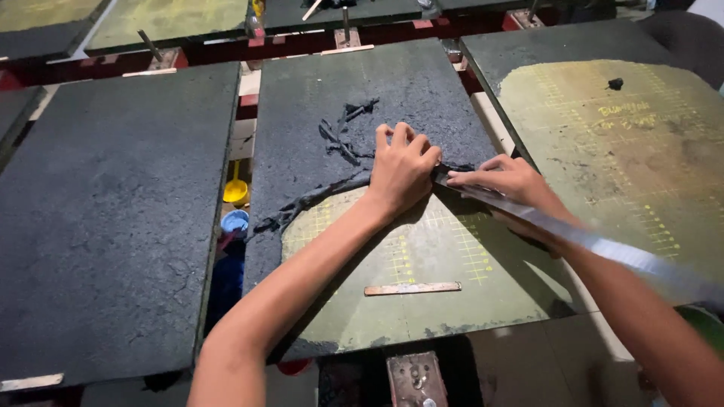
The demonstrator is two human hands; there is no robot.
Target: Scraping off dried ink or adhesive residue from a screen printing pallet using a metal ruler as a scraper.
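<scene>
the middle board (422, 249) is olive green with a pale yellow grid where its black crust (332, 98) is gone — the left board (113, 211) is wholly charcoal black, the ruler (588, 241) shiny silver, the cups below yellow (235, 191) and blue (234, 221).

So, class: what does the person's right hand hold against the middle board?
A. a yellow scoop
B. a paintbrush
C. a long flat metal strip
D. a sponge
C: the right hand presses a long, shiny metal strip onto the middle board, beside the left hand.
</scene>
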